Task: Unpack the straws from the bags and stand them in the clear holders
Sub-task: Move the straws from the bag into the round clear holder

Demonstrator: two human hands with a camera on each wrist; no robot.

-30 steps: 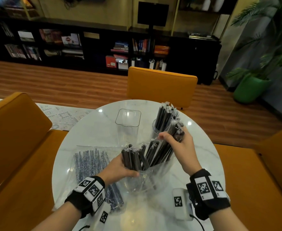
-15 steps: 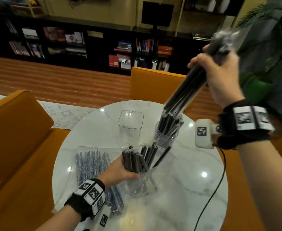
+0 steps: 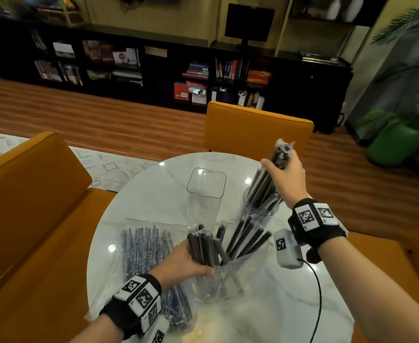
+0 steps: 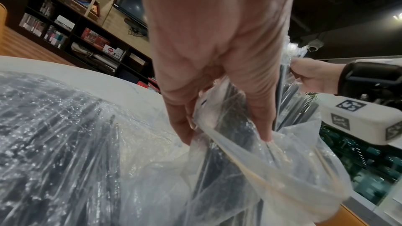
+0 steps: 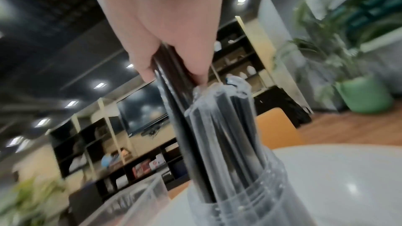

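Two hands at work: right hand (image 3: 286, 175) clenched round a near-upright bundle of black straws (image 3: 265, 184), ends inside the round clear holder (image 3: 259, 211) directly beneath; left hand (image 3: 181, 259) grips the open bag (image 3: 230, 280), nearer the person.

Dim warm room lighting is glinting in small glare spots on the marble table (image 3: 154, 194), ceiling lamps are streaking in the motion-blurred right wrist view, and wide-angle distortion is bending every frame's edges.
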